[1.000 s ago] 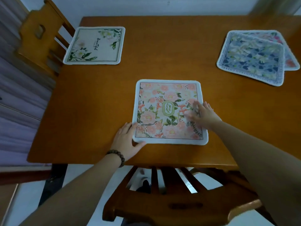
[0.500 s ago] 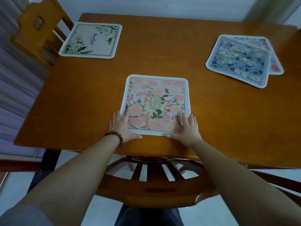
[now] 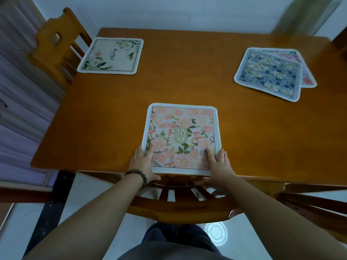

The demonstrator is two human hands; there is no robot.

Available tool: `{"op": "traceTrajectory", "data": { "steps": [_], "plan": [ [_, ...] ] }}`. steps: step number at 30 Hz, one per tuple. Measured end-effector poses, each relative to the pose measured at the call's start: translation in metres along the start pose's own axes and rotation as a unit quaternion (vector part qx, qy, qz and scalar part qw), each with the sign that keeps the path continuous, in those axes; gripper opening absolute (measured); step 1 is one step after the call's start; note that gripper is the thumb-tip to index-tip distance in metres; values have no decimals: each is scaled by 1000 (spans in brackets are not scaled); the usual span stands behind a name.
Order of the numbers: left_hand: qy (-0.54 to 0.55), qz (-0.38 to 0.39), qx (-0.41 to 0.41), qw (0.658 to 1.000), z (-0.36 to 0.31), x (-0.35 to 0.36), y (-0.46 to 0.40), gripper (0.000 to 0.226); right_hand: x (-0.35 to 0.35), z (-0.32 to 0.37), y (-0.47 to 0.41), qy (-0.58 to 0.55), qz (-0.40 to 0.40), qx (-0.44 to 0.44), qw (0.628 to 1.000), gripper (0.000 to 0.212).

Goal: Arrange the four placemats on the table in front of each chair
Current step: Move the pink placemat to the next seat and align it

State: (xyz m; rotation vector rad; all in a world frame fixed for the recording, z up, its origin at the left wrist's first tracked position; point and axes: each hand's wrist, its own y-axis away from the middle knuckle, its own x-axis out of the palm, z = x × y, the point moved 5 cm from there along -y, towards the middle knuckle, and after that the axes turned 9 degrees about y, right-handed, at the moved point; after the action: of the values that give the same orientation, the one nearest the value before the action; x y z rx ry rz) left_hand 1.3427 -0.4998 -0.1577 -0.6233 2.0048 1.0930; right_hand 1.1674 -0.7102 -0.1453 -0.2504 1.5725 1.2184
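Pink placemat pressed flat under the spread left hand and right hand; if drawn nearer, it could be slid off the worktop edge.

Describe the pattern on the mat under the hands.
Pink flowers with green leaves, white border, on the mat; head view.

Pink floral placemat flat at near edge; blue placemat apparently overlapping another.

A plain pale wall runs across twelve o'clock. Purple curtains hang at nine o'clock. Glossy white floor lies at six o'clock, dimly lit.
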Motion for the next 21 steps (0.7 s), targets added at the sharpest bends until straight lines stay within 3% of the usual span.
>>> {"op": "traceTrajectory", "data": {
  "steps": [5, 10, 21],
  "plan": [
    [-34, -29, -9, 999, -3, -8, 4, 134, -4, -7, 2, -7, -49, 35, 998, 136],
    [5, -30, 3, 1000, -4, -7, 1, 135, -8, -3, -2, -14, -84, 5, 996, 130],
    [42, -37, -24, 998, -2, -7, 1, 134, -2, 0, -3, -96, -71, 21, 993, 129]
  ]
}}
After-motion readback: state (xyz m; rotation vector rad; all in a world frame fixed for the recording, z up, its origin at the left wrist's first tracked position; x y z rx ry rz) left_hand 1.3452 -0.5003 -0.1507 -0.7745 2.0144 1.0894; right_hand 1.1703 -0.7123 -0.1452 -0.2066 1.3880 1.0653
